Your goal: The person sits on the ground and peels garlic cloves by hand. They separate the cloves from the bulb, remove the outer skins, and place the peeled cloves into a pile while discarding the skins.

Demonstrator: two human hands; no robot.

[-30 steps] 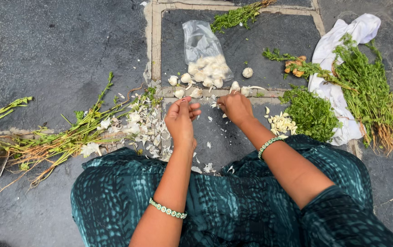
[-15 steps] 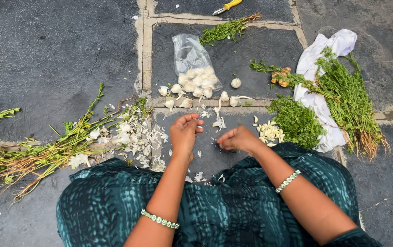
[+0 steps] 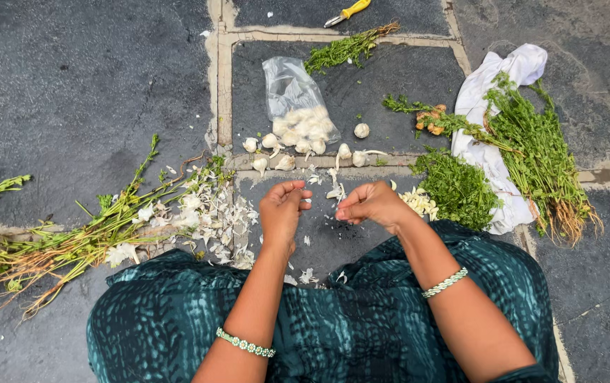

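Your left hand [image 3: 281, 211] and right hand [image 3: 371, 204] hover close together over the dark stone paving [image 3: 78, 92], fingers curled and pinched inward; whatever they pinch is too small to make out. Papery white garlic skins [image 3: 214, 221] litter the near left. Farther off, whole garlic bulbs [image 3: 285, 149] spill from a crinkled clear plastic bag [image 3: 292, 99]. Peeled cloves [image 3: 418, 203] lie right, beside leafy herbs [image 3: 457, 187].

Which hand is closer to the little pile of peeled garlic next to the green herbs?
The right hand. It sits just left of the peeled garlic pile, almost touching. The left hand is farther left, past the right hand, closer to the heap of papery skins.
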